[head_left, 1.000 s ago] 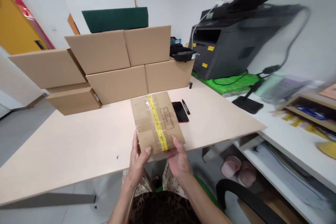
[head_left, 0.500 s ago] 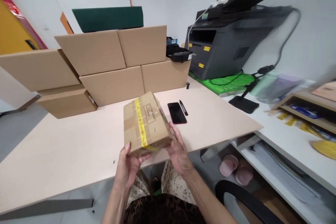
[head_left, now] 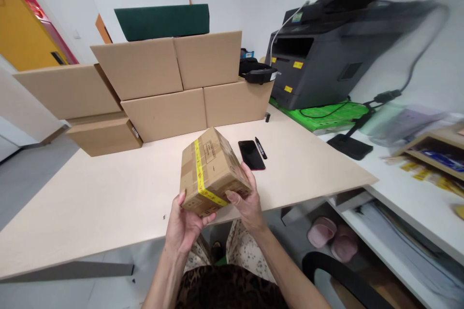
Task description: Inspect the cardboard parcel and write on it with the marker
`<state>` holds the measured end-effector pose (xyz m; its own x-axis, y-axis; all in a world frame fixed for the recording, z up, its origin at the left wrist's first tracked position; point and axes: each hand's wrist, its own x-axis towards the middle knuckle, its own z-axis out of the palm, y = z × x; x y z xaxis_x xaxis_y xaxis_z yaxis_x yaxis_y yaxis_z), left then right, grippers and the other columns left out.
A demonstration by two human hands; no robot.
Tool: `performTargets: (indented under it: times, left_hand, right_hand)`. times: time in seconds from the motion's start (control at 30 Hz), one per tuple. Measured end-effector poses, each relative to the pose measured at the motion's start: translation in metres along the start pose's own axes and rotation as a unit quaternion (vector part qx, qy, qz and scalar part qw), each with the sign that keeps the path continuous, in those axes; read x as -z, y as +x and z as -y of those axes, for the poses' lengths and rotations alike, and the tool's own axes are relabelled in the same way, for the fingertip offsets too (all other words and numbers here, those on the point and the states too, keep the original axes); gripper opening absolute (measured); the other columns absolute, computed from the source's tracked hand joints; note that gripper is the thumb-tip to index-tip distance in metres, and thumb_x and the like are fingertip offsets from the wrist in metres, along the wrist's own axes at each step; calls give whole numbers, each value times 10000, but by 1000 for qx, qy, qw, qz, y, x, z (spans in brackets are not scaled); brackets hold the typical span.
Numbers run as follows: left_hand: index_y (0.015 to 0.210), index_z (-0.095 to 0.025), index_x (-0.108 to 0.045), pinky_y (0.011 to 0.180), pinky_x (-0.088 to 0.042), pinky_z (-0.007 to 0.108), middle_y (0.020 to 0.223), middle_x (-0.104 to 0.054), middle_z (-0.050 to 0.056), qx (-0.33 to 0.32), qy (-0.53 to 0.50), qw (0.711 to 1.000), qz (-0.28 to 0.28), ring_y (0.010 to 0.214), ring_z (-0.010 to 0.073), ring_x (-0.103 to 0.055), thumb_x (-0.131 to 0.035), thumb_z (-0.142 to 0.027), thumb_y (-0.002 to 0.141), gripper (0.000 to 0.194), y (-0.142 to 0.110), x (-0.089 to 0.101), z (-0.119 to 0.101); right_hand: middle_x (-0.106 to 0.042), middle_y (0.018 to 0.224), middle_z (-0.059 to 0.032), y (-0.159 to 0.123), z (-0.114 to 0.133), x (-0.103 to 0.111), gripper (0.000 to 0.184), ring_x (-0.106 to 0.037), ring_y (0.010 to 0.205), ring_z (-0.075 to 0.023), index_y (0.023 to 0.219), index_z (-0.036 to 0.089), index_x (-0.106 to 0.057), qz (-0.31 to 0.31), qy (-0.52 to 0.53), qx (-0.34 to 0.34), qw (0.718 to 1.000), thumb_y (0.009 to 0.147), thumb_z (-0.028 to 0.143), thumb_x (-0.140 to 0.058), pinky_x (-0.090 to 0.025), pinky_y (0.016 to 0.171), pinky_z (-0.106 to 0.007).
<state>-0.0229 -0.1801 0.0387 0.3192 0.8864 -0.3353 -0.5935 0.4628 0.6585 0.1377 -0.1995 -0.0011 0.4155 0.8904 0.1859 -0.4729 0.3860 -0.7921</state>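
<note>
A small brown cardboard box (head_left: 213,169) with a strip of yellow tape around it is held tilted over the front edge of the table (head_left: 119,193). My left hand (head_left: 186,227) grips its lower left corner, thumb on the side and fingers underneath. On the lower right, my right hand (head_left: 248,203) has its thumb on the near face and fingers around the right side. Both hands are closed on the box. Just beyond it lie a dark phone (head_left: 251,155) and a black marker (head_left: 261,148).
Several large cardboard boxes (head_left: 163,113) are stacked at the back, topped by a dark green box (head_left: 163,22). To the right, a grey printer (head_left: 308,65) sits on green packs (head_left: 322,116). A white shelf unit (head_left: 398,174) adjoins the table, with pink slippers (head_left: 321,231) below.
The box has tipped so more of its near face shows. My right thumb has come onto that near face. The whole view has shifted a little, moving the surroundings rightward.
</note>
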Motion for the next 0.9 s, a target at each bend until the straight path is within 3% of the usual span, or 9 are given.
performTargets:
  times: [0.2, 0.33, 0.47, 0.6, 0.73, 0.9]
  left_hand:
    - [1216, -198, -668, 750, -621, 439, 1124, -761, 108, -100, 63, 993, 1, 941, 296, -727, -825, -468, 726, 582, 1, 3, 6]
    - [1358, -261, -600, 817, -585, 350, 1269, -697, 76, -177, 135, 974, -45, 1033, 248, -689, -858, -409, 687, 734, 6, 13, 5]
    - [1410, -263, -567, 844, -554, 296, 1289, -671, 62, -207, 175, 958, -88, 1103, 235, -642, -888, -412, 633, 853, 6, 20, -3]
    - [1410, -245, -567, 737, -554, 278, 1304, -656, 80, -190, 212, 954, -93, 1070, 241, -634, -855, -511, 672, 836, 7, 22, -8]
    - [1487, -253, -478, 795, -558, 306, 1339, -631, 95, -183, 221, 953, -94, 1109, 256, -634, -841, -546, 672, 938, 10, 26, -1]
    - [1551, -238, -341, 1005, -515, 410, 1473, -531, 148, -229, 261, 935, -72, 1258, 311, -590, -797, -554, 734, 988, 5, 34, 5]
  right_hand:
    - [-566, 1509, -113, 3, 0, 21, 827, -562, 1358, -306, 1482, 257, -463, 47, -84, -13, 995, 766, 384, -856, -462, 1144, -470]
    - [-491, 1561, -117, -3, -2, 40, 624, -509, 1401, -317, 1407, 258, -559, 12, -210, 45, 977, 847, 426, -774, -469, 1128, -484]
    - [-636, 1357, -161, 20, 14, 68, 461, -664, 1174, -285, 1282, 199, -630, -51, -402, 119, 906, 938, 504, -593, -590, 917, -427]
    - [-703, 1185, -158, 74, 41, 106, 380, -689, 961, -263, 1186, 152, -672, -92, -521, 103, 842, 948, 429, -568, -578, 875, -444]
    - [-704, 1168, -156, 126, 51, 127, 238, -660, 1097, -278, 1104, 116, -695, -97, -625, 43, 773, 957, 293, -631, -490, 1030, -491]
    - [-688, 1201, -80, 159, 35, 128, 202, -656, 1111, -251, 1081, 160, -685, -84, -685, -36, 723, 959, 320, -684, -514, 995, -497]
